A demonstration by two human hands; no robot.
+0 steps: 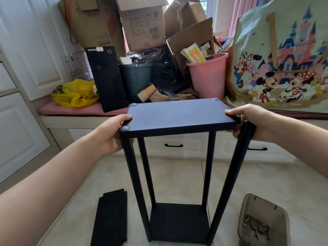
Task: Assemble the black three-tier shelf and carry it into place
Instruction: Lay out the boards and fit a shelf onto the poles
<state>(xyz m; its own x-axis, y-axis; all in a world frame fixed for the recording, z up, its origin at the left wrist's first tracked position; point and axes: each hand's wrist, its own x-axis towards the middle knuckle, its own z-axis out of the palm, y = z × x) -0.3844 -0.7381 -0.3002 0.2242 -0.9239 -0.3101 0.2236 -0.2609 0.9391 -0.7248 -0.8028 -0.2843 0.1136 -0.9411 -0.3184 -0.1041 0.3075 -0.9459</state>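
left arm and hand: nearest to the lens. The left hand (113, 137) grips the shelf (179, 157) at its near-left corner, thumb flat on the top board (179, 116), the other fingers curled underneath out of sight.
right hand: the right hand (248, 121) has its thumb on the board's right edge and its fingers wrapped round the head of the front-right post (229, 183).
where the shelf is: upright on the tiled floor (177, 174) right in front of the person, just short of the window bench (85, 110). Two boards are on, top and bottom board (179, 221).
missing tier: a loose black panel (111, 219) lies flat on the floor to the left, so I'd guess the middle one isn't in yet.
corner caps: grey caps (125, 128) show on three top corners. The front-right post splays outward and looks unseated, but the hand hides that joint.
handling: thin board on skinny posts, so probably light but wobbly and prone to racking. I'd hold the posts right under the top board, one hand per side, and never lift by the board alone.
hardware: a tray (262, 221) with screws sits on the floor to the right.
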